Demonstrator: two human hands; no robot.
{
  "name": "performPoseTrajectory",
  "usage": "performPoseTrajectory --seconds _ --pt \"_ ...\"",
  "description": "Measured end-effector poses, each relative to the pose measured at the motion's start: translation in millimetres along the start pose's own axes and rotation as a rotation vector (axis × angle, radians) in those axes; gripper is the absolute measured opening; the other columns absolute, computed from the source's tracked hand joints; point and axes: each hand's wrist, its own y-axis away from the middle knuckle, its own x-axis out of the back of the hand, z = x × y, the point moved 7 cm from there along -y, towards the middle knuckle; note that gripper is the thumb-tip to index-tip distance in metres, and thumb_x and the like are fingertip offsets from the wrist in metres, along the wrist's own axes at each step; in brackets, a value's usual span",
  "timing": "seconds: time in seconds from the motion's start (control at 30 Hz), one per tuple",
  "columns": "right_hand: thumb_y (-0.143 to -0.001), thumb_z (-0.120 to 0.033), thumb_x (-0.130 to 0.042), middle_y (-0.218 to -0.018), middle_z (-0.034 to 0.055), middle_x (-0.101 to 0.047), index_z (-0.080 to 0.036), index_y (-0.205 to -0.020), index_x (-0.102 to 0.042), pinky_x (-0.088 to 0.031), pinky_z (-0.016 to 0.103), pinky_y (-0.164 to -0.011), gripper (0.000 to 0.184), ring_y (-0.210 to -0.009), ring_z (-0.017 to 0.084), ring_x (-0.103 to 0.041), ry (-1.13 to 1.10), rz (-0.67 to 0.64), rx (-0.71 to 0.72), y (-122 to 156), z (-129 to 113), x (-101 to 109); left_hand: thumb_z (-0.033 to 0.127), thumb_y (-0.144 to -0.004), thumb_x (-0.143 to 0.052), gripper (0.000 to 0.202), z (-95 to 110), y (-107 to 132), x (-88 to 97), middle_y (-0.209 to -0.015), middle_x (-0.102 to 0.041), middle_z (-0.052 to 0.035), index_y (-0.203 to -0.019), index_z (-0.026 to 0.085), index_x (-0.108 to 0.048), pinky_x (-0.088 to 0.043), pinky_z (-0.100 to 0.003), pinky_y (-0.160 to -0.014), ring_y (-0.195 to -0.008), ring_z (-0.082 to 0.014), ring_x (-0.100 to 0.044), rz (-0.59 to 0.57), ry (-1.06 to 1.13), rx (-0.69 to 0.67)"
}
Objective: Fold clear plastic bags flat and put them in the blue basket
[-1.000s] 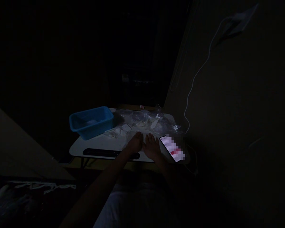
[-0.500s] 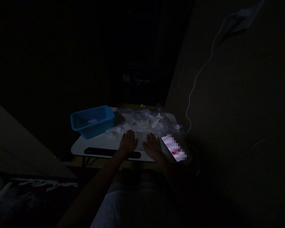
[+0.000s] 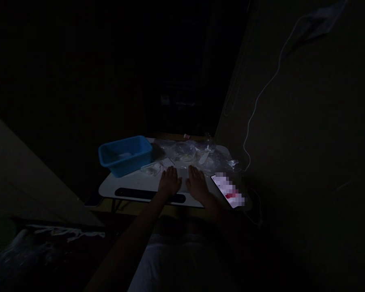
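Note:
My left hand and my right hand lie flat and palm down near the front of a white folding table, with fingers spread and nothing in them. A pale sheet, perhaps paper or film, lies under and between them. A crumpled white wipe or paper sits beyond my left hand. Clear plastic bags are heaped beyond both hands. A phone with a lit, blurred screen lies just right of my right hand, apart from it.
A blue plastic basin stands at the table's far left. A black slot runs along the front edge. A white cable hangs down the wall on the right. The room is very dark, and a pale fabric lies low on the left.
Since one second ago, my left hand has moved left, away from my right hand, and both now lie flat. The whole view has drifted, so the table sits further right.

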Motion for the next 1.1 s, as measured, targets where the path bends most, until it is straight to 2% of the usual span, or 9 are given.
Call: performPoseTrajectory --seconds 0.1,0.2,0.5,0.63,0.77,0.9,1.1 --pt "-0.088 -0.036 -0.019 -0.139 0.0094 -0.026 -0.010 -0.133 -0.024 -0.008 0.041 -0.103 0.053 -0.129 0.019 -0.017 0.005 -0.095 0.045 -3 -16 -6 0.034 -0.086 -0.024 0.055 0 1 -0.5 -0.136 -0.028 -0.0180 -0.129 0.001 -0.031 -0.019 -0.040 -0.102 -0.127 -0.0267 -0.022 -0.022 0.003 0.001" --pt "-0.087 -0.043 -0.016 -0.139 0.0104 -0.026 -0.010 -0.132 -0.028 -0.008 0.044 -0.103 0.057 -0.129 0.021 -0.017 0.031 -0.155 -0.008 -2 -12 -13 0.034 -0.086 -0.024 0.055 -1 1 -0.8 -0.136 -0.028 -0.0182 -0.129 0.001 -0.031 -0.019 -0.040 -0.102 -0.127 -0.0265 -0.023 -0.010 0.008 -0.004" --pt "-0.086 -0.048 -0.018 -0.140 0.0156 -0.020 -0.005 -0.133 -0.024 -0.009 0.043 -0.102 0.064 -0.129 0.024 -0.014 0.106 -0.137 -0.151 8 22 -17 0.038 -0.086 -0.021 0.056 -1 0 -1.9 -0.136 -0.028 -0.0175 -0.129 0.003 -0.032 -0.019 -0.041 -0.101 -0.127 -0.0252 -0.022 -0.005 0.031 0.014" --pt "-0.086 -0.046 -0.019 -0.140 0.0154 -0.021 -0.004 -0.132 -0.025 -0.009 0.044 -0.102 0.063 -0.129 0.023 -0.014 0.107 -0.102 -0.162 9 23 -15 0.038 -0.086 -0.020 0.054 -3 3 5.6 -0.136 -0.030 -0.0156 -0.129 0.008 -0.034 -0.012 -0.052 -0.100 -0.128 -0.0276 -0.020 0.027 0.028 0.046" --pt "-0.086 -0.046 -0.019 -0.139 0.0154 -0.022 -0.004 -0.132 -0.025 -0.010 0.044 -0.102 0.062 -0.129 0.023 -0.015 0.103 -0.104 -0.163 10 22 -14 0.039 -0.086 -0.017 0.054 -11 7 11.7 -0.135 -0.032 -0.0160 -0.127 0.009 -0.038 -0.010 -0.060 -0.096 -0.127 -0.0310 -0.018 0.089 0.034 0.159" --pt "-0.086 -0.045 -0.018 -0.139 0.0157 -0.023 -0.004 -0.132 -0.025 -0.009 0.043 -0.102 0.062 -0.129 0.023 -0.015 0.095 -0.118 -0.163 10 21 -12 0.039 -0.086 -0.020 0.053 -17 11 15.2 -0.134 -0.033 -0.0183 -0.123 0.008 -0.042 -0.013 -0.060 -0.095 -0.127 -0.0326 -0.018 0.169 0.036 0.236" --pt "-0.086 -0.045 -0.019 -0.139 0.0151 -0.022 -0.004 -0.132 -0.025 -0.009 0.043 -0.102 0.062 -0.129 0.023 -0.014 0.098 -0.129 -0.167 11 21 -11 0.037 -0.086 -0.024 0.049 -16 13 18.6 -0.133 -0.035 -0.0187 -0.120 0.008 -0.045 -0.022 -0.054 -0.094 -0.126 -0.0315 -0.020 0.216 0.061 0.199"
